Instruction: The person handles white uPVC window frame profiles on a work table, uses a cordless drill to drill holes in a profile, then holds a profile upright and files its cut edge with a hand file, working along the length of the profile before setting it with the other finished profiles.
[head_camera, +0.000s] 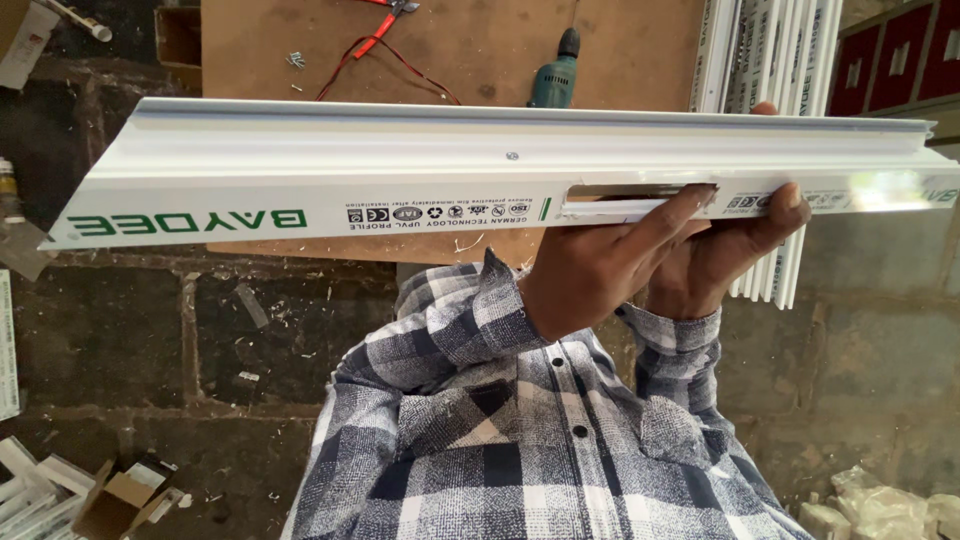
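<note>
Both hands, left hand (590, 265) and right hand (725, 255), grip our white profile (300, 180) at its slot (fingers inside); drill (555, 75) and stacked profiles (770, 50) crowd the table (470, 50) behind.

One view only, head-worn. It looks steeply down the wearer's own front: the checked shirt (500, 440) fills the lower middle of frame, so the chest lies right under the lens. Close range; the two hands, left hand (590, 265) and right hand (725, 255), sit at centre with a long white profile (400, 170) running nearly edge to edge across the upper third. Beyond it, farther off, the brown desk (470, 50) meets the top edge. Stone floor (150, 340) shows on both sides. No second view shares the scene.
</note>
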